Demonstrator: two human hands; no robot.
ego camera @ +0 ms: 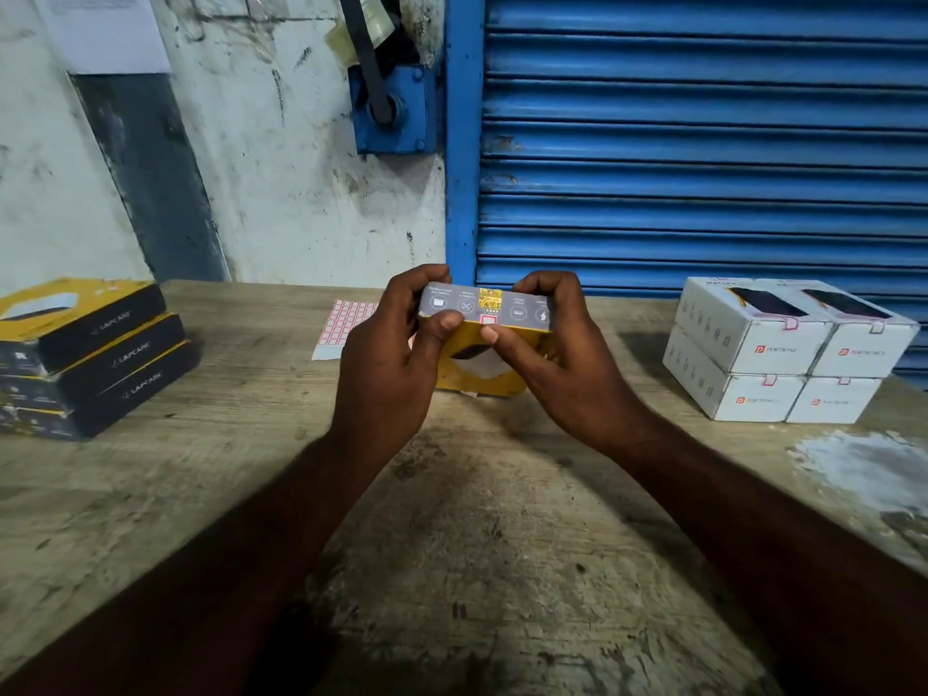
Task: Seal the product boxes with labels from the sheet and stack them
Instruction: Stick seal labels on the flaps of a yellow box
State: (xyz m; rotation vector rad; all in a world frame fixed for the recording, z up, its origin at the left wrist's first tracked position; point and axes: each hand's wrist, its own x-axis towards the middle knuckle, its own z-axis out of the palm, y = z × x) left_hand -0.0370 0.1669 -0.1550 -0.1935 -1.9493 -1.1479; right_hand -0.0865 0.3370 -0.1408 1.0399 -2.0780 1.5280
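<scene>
Closest to my view is the worn wooden table [477,570], with both forearms reaching out over it. Beyond them, the left grip [386,364] and the right grip [562,364] are both closed round the yellow box [502,384]. It is held up off the table between them, tilted so its grey side panel faces up towards me. Fingers wrap behind the box. The left thumb [444,321] braces the edge, and the right thumb [489,335] sits just under a small red-bordered label [488,320] that straddles the seam between grey panel and yellow face.

I judge this to be the sealing step, with the label on and being rubbed down over the edge. Next I would want firm thumb pressure across the fold so both halves stick, then a carry to a stack.

Just behind the left grip, the label sheet [346,319] lies flat on the table, partly hidden. Farther left stands a stack of black-and-yellow boxes [100,354], three high. It is the likely home for this box, since the colouring matches. Far right, white boxes [783,354] sit two high, with red labels on their flap edges. Behind everything are a blue shutter [703,143] and a scuffed wall [251,168].
</scene>
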